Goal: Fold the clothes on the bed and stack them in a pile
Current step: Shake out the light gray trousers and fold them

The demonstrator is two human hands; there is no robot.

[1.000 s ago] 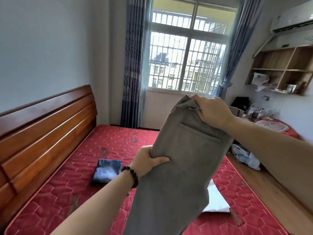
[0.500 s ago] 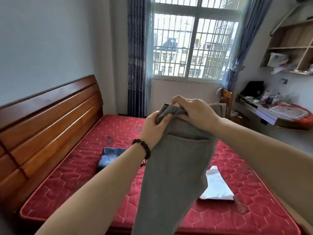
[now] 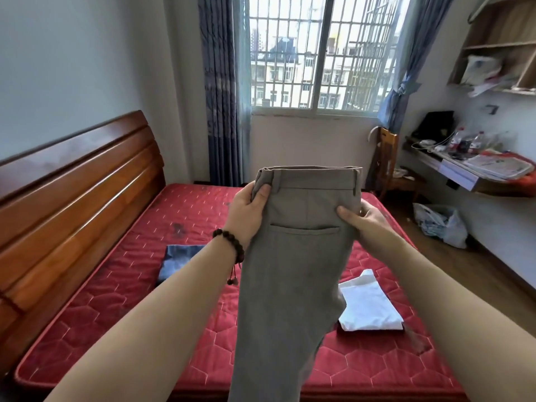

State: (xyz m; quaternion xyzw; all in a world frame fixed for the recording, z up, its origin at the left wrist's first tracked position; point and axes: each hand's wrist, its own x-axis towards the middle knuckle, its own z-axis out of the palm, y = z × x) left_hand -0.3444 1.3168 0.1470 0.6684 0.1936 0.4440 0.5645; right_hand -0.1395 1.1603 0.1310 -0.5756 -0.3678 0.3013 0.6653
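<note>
My hands have spread apart since a moment ago, pulling the waistband flat. My left hand (image 3: 246, 210) pinches the left edge of the grey trousers (image 3: 293, 271) at frame centre; my right hand (image 3: 367, 220) grips the right edge, thumb in front. The trousers hang above the red mattress (image 3: 121, 300), legs doubled together. If one side slips, I judge the legs will twist and the fold come out crooked. Folded denim (image 3: 179, 259) lies left of centre, a white garment (image 3: 369, 309) to the lower right. The trouser hems run off the bottom edge, and my right fingers are hidden behind the cloth.
</note>
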